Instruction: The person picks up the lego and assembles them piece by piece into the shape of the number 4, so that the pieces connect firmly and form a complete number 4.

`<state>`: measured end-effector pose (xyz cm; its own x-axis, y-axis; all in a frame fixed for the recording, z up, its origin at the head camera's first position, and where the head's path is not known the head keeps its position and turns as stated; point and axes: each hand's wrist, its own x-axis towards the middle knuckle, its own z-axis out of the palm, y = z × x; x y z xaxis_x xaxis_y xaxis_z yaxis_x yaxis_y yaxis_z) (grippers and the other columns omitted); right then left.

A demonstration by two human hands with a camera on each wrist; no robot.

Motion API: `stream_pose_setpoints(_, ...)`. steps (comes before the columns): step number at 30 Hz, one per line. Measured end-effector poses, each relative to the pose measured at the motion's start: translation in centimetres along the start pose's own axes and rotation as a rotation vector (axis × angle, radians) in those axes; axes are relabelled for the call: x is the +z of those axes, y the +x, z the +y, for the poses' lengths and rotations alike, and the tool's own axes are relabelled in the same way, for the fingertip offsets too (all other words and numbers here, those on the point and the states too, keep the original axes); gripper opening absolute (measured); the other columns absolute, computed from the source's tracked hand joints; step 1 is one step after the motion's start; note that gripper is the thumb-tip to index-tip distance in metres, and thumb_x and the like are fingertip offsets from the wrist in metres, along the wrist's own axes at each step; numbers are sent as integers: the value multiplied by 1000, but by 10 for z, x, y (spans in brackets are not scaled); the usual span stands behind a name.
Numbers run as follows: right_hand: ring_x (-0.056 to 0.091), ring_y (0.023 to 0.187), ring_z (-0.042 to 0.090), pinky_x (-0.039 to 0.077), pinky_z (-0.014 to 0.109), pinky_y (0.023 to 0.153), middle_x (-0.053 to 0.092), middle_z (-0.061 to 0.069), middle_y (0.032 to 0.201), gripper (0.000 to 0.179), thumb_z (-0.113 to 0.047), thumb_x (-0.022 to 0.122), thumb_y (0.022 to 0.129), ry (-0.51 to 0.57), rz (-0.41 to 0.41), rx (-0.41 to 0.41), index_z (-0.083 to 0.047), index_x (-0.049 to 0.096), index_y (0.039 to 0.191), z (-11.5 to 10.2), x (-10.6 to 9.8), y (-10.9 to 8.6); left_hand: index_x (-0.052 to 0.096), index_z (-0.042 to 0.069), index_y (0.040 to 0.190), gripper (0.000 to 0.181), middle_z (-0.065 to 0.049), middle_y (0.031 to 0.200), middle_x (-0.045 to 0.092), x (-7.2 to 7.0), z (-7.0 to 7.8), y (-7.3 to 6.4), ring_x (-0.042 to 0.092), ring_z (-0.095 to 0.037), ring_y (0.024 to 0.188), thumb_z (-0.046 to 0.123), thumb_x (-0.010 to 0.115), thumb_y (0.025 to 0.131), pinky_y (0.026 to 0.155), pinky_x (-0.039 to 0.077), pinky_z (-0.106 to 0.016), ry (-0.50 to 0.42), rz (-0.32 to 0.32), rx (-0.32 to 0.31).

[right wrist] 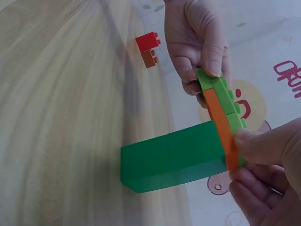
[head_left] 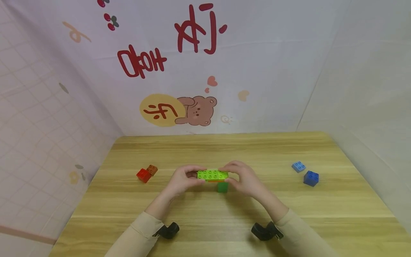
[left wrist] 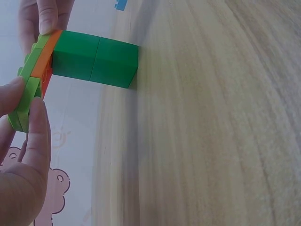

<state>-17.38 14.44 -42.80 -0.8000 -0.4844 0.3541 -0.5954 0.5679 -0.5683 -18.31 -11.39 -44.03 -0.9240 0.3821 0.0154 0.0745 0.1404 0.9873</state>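
Two dark green blocks [right wrist: 174, 155], one on the other, stand upright on the table as a column. Across its top lies an orange brick [right wrist: 220, 126], overhanging toward the left, with lime green bricks [head_left: 208, 174] along its upper side. Another lime piece [left wrist: 31, 89] sits under the overhanging left end, beside the orange one. My left hand [head_left: 182, 181] pinches that left end between thumb and fingers. On the opposite end, above the column, my right hand [head_left: 246, 179] grips the lime and orange layers with its thumb on the lime brick.
To the left on the wooden table [head_left: 199, 217] lie a red block [head_left: 143, 175] and a brown brick [head_left: 152, 170], close together. At the right are a light blue brick [head_left: 298, 166] and a dark blue block [head_left: 311, 178]. A printed cloth [head_left: 273, 64] hangs behind the table.
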Motion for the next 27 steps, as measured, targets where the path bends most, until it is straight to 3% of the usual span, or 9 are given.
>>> stream_pose_setpoints(8, 64, 103, 24, 53, 44, 88, 68, 4, 110, 38, -1, 79, 82, 29, -62, 47, -10, 73, 118, 0, -5, 4, 68, -5, 119, 38, -17, 107, 68, 0, -1, 1, 64, -33, 93, -3, 77, 82, 74, 55, -24, -7, -2, 8)
stream_pose_setpoints(16, 63, 102, 24, 55, 39, 87, 66, 5, 112, 38, -1, 78, 82, 78, -41, 38, -8, 72, 119, 4, -1, 0, 69, -4, 119, 38, -15, 107, 68, 0, -1, 0, 65, -24, 91, -1, 78, 82, 75, 55, -25, 13, -1, 5)
stream_pose_setpoints(27, 63, 102, 24, 55, 40, 88, 66, 7, 111, 39, -1, 78, 82, 157, -17, 11, -7, 72, 120, 9, 2, -2, 68, -5, 119, 38, -17, 108, 68, 0, -4, 1, 64, -30, 93, -1, 78, 82, 75, 55, -25, 8, 5, 26)
